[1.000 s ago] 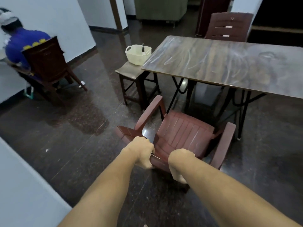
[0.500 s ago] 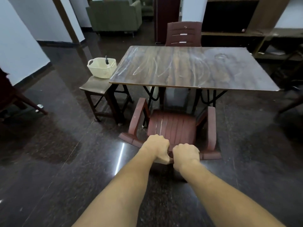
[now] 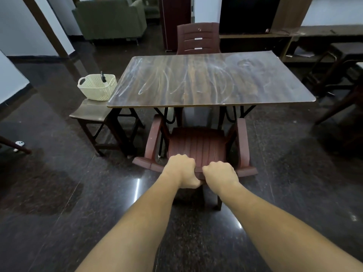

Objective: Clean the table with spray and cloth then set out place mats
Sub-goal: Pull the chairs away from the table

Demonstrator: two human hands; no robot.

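The dark wood-grain rectangular bench stands straight ahead of both hands, its long axis running left to right, its top streaked with pale smears and not yet wiped. Just off its near-left corner a cream perforated plastic basket sits on a brown stool — a dark spray nozzle seems to poke out of it. The left hand is nearer that basket. It and the right hand are closed on the backrest top of a maroon plastic armchair at the near edge. No readable writing shows.
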